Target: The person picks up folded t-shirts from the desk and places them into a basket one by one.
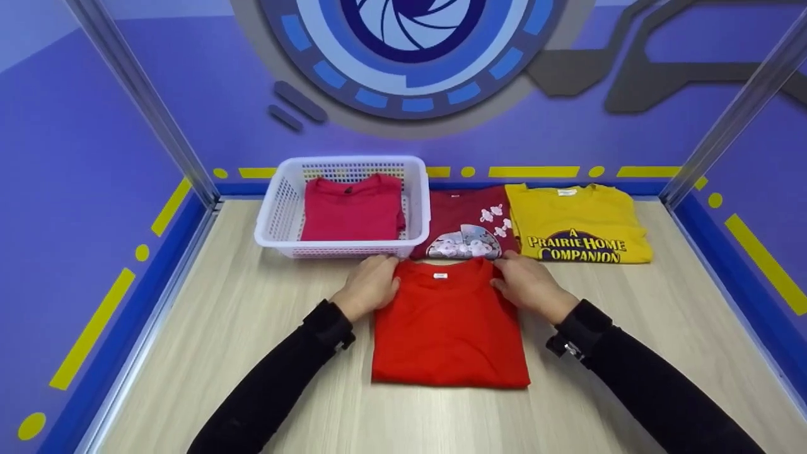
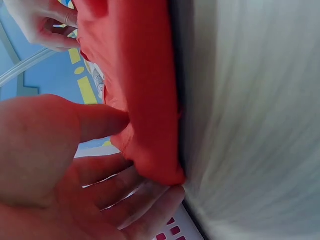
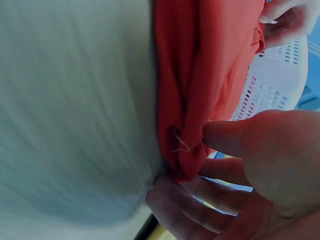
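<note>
A folded red T-shirt (image 1: 449,334) lies on the table with its collar towards the back. At its back left corner my left hand (image 1: 371,285) pinches the cloth; the left wrist view shows the thumb (image 2: 102,122) on the top layer and the fingers behind the edge. My right hand (image 1: 529,284) pinches the back right corner likewise, and in the right wrist view its thumb (image 3: 225,137) presses on the folded layers, where a loose white thread (image 3: 181,141) hangs. Just behind the collar lies a folded dark red T-shirt (image 1: 466,230) with a printed picture.
A white plastic basket (image 1: 265,236) stands at the back left, holding a folded pink-red T-shirt (image 1: 353,211). To the right of the dark red one lies a folded yellow T-shirt (image 1: 574,217) with lettering. Purple panels (image 1: 220,145) enclose the wooden table (image 1: 252,315) at the back and sides.
</note>
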